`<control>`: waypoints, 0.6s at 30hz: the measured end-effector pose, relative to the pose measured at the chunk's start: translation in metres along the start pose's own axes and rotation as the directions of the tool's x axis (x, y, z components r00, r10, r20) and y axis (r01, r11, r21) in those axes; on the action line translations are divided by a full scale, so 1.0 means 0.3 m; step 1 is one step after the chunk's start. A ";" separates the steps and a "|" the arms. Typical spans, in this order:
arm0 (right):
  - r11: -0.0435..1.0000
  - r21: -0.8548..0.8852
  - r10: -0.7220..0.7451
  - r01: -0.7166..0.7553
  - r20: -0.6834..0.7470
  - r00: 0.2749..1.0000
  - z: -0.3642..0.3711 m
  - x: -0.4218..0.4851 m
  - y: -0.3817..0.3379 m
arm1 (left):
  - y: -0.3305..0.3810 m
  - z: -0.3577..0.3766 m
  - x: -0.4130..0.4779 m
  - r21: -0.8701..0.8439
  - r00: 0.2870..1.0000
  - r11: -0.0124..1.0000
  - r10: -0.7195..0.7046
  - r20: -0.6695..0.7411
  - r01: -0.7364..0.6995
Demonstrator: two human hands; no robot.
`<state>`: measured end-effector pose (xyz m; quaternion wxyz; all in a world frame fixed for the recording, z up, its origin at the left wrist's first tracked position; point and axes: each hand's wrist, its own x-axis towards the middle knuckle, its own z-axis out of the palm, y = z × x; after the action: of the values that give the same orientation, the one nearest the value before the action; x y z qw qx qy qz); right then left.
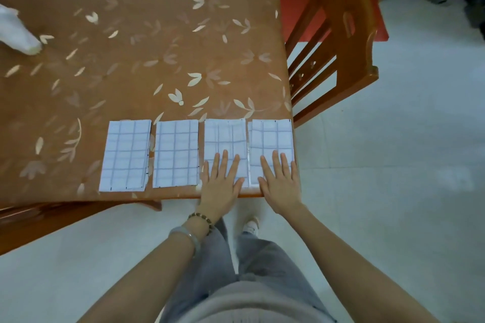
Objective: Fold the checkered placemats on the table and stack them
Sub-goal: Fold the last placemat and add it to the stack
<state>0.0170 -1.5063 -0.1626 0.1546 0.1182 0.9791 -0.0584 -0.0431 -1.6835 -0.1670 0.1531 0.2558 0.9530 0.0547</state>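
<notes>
- Brown leaf-patterned tablecloth point(131, 60) covers the table. A wooden chair point(341, 47) stands at its right side on a pale tiled floor point(406, 165).
- Four folded checkered placemats lie side by side in one row along the near table edge: leftmost placemat point(126, 155), second placemat point(175, 153), third placemat point(225, 136), rightmost placemat point(271, 136).
- Left hand point(221, 183) rests palm down on the near end of the third placemat, with fingers point(224, 162) straight and spread.
- Right hand point(282, 186) rests palm down on the near end of the rightmost placemat, with fingers point(275, 162) straight and slightly spread.
- Each pressed placemat extends beyond the fingertips toward the table centre.
- Leftmost and second placemats lie to the left, apart from both hands.
- Left wrist carries a beaded bracelet point(202, 219) and a pale bangle point(186, 236).
</notes>
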 end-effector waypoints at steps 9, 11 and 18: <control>0.996 0.042 -0.068 0.074 -0.125 0.990 -0.073 -0.006 -0.060 | -0.030 -0.037 -0.021 -0.050 0.990 0.994 -0.103 -0.094 0.098; 0.986 0.032 -0.156 0.163 -0.148 0.977 -0.103 0.004 -0.113 | -0.095 -0.073 -0.038 -0.070 0.978 0.984 -0.172 -0.118 0.164; 0.964 -0.041 -0.264 0.264 0.018 0.964 -0.046 0.029 -0.266 | -0.339 -0.091 -0.072 -0.016 0.975 0.978 -0.210 -0.073 0.210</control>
<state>-0.0148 -1.5793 -0.1459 0.1538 -0.0170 0.9862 -0.0580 -0.0819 -1.7829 -0.1540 0.1235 0.1507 0.9795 0.0516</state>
